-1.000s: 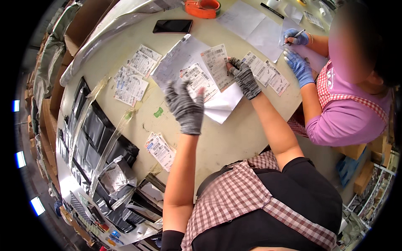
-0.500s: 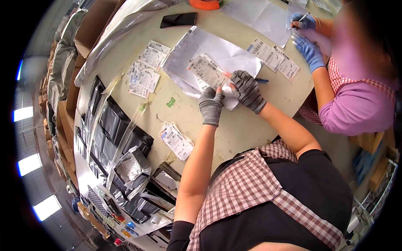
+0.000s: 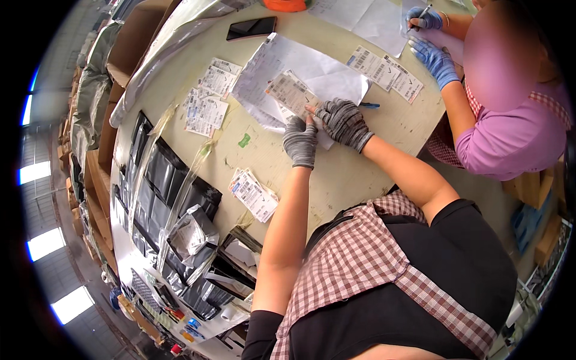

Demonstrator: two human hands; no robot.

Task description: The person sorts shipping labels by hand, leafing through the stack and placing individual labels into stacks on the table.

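My left hand (image 3: 300,141) and right hand (image 3: 343,123) close together, both pinching label (image 3: 293,93) over grey bag (image 3: 312,72) on surface (image 3: 360,174); sticking step, I judge; next: press flat, square.

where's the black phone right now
In the head view the black phone lies flat at the far edge of the table, upper left of the hands, just beyond the white mailer bag and left of the orange tape roll.
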